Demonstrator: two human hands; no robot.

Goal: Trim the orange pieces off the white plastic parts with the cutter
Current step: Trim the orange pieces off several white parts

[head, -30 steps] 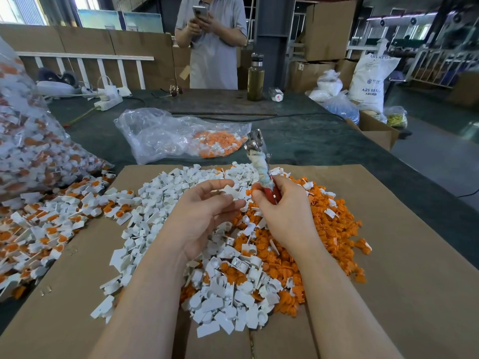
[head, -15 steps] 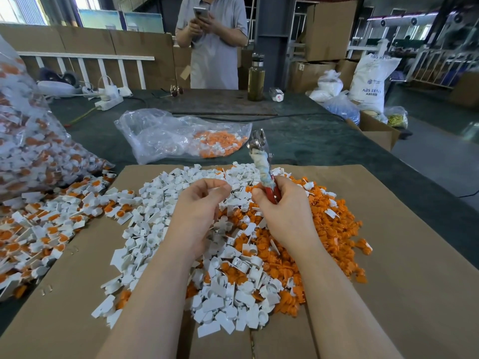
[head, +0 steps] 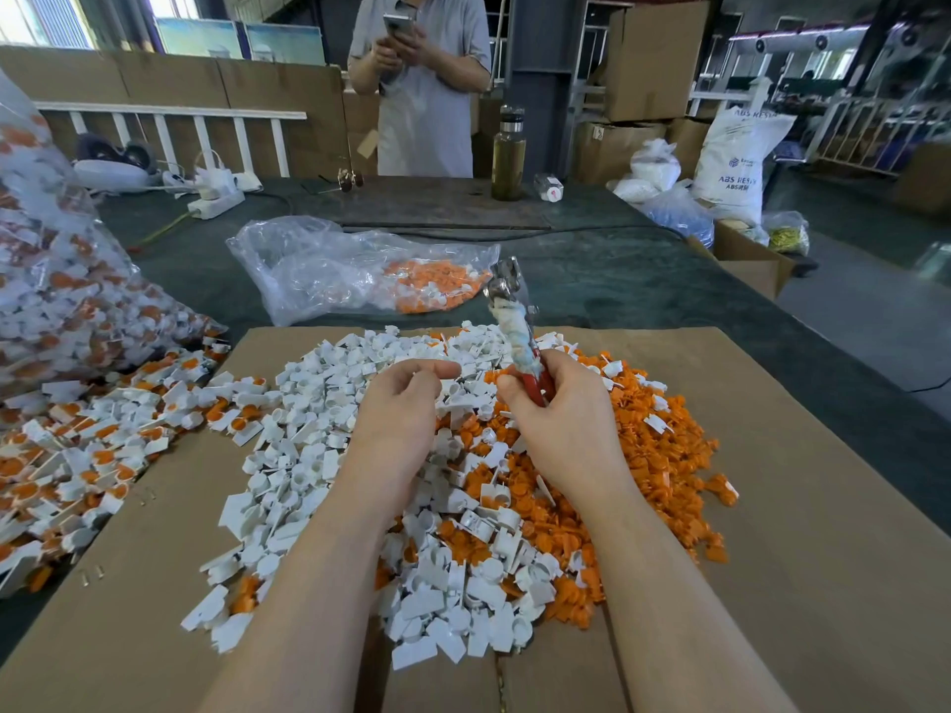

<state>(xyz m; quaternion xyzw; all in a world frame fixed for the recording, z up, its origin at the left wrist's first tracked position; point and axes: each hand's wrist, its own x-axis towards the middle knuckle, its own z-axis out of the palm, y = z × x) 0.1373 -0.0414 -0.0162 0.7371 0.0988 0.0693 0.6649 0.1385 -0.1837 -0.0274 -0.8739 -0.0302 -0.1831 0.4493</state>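
Note:
A heap of white plastic parts lies on the cardboard sheet, merging on the right into a pile of orange pieces. My right hand grips the red handles of the cutter. Its shaft is wrapped in white cloth, and its metal jaws point up and away. My left hand hovers over the heap just left of the cutter, fingers curled under the thumb, pinching a small white part that is mostly hidden.
White parts with orange still attached spill from a big clear bag at the left. A second clear bag holding orange bits lies beyond the cardboard. A person with a phone stands across the table by a bottle. Cartons and sacks stand at the right.
My left hand's fingers, stretched toward the heap a second ago, have curled in under the thumb. My right hand and the cutter have barely moved.

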